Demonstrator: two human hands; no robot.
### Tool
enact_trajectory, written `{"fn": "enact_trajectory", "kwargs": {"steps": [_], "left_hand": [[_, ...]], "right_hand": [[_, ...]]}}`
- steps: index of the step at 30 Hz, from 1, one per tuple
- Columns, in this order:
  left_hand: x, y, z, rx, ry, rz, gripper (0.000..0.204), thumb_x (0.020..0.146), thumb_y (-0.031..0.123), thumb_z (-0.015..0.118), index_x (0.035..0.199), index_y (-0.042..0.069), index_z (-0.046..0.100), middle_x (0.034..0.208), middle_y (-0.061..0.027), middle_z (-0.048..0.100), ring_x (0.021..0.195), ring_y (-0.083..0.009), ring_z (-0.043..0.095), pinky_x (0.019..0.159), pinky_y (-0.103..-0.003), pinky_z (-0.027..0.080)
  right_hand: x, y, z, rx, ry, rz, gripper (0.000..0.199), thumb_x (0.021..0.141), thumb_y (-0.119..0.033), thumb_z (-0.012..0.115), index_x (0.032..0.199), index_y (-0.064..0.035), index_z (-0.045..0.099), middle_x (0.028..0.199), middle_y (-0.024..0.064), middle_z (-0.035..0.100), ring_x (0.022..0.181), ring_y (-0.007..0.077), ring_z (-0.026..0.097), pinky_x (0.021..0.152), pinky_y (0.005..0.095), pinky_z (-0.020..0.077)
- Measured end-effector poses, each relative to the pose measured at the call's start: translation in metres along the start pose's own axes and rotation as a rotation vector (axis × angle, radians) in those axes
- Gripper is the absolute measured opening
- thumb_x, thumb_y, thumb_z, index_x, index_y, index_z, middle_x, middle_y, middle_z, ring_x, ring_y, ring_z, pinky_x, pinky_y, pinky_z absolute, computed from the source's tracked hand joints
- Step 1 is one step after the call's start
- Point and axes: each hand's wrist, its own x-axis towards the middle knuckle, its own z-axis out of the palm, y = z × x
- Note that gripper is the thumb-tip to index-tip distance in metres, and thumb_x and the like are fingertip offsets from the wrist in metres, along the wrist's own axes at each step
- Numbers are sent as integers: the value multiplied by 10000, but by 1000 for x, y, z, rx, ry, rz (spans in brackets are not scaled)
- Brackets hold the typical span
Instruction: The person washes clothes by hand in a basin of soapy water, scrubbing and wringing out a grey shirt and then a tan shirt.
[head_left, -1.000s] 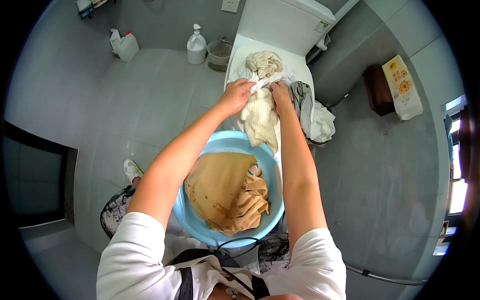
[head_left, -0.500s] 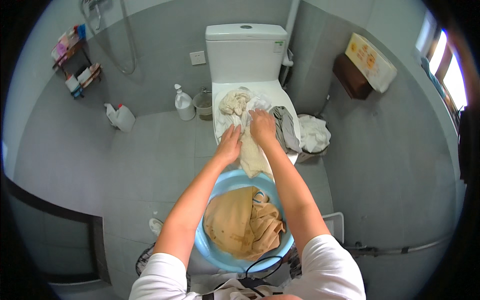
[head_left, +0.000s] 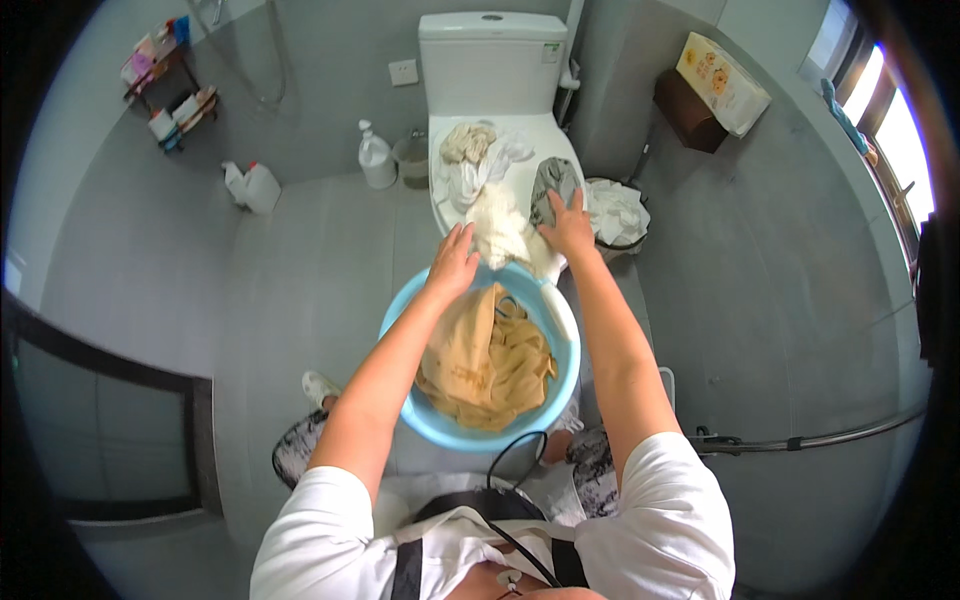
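My left hand has its fingers stretched out above the far left rim of the blue basin, beside a cream cloth on the closed toilet lid. My right hand, thumb and fingers apart, reaches the near end of a crumpled grey cloth; whether it touches is unclear. Neither hand holds anything I can see. White cloth and a bunched beige cloth lie farther back on the lid. Inside the basin is a wet-looking tan garment with dark spots.
Right of the toilet stands a bin with a white liner. A pump bottle and a white jug are by the back wall. A tissue pack sits on a brown wall box. A black cord hangs near the basin.
My right hand has left the white and cream cloths and moved right to the grey cloth. My left hand has drawn back slightly from the lid. The whole view has shifted.
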Motion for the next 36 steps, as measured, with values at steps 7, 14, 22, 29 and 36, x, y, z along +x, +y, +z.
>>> {"fn": "enact_trajectory", "kwargs": {"steps": [7, 14, 22, 29, 36], "left_hand": [[-136, 11, -12, 78, -242, -147, 612, 789, 314, 552, 1311, 86, 328, 1371, -218, 232, 1261, -350, 251, 1022, -376, 248], [-177, 31, -23, 429, -486, -291, 754, 747, 432, 576, 1351, 122, 246, 1421, -179, 99, 1308, -347, 109, 1015, -509, 172], [-163, 6, 28, 696, -604, -300, 694, 802, 381, 509, 1364, 115, 202, 1432, -170, 39, 1317, -350, 39, 1025, -531, 112], [-151, -46, 67, 611, -887, -450, 543, 809, 376, 487, 1276, 116, 391, 1355, -152, 288, 1245, -277, 295, 1004, -389, 265], [-125, -48, 53, 381, -1155, -572, 396, 769, 320, 517, 1101, 114, 578, 1186, -118, 514, 1080, -264, 503, 905, -380, 398]], "right_hand": [[-119, -28, -30, 278, 92, -381, 432, 708, -141, 638, 1125, -121, 528, 1245, 188, 424, 1106, 358, 436, 902, 397, 391], [-215, -42, 3, 31, -687, -378, 863, 614, -362, 711, 1343, -284, 254, 1404, 211, 119, 1268, 413, 183, 974, 455, 317], [-203, -49, 58, -303, -933, -301, 734, 678, -386, 636, 1309, -198, 310, 1369, 163, 233, 1240, 351, 267, 959, 424, 347], [-197, -35, 101, -309, -1077, -366, 327, 731, -206, 467, 979, -65, 626, 1025, 150, 599, 952, 279, 574, 835, 383, 432], [-193, -28, 110, -358, -1281, -246, 331, 742, -157, 454, 1016, -54, 609, 1087, 148, 569, 1014, 278, 541, 871, 386, 414]]}}
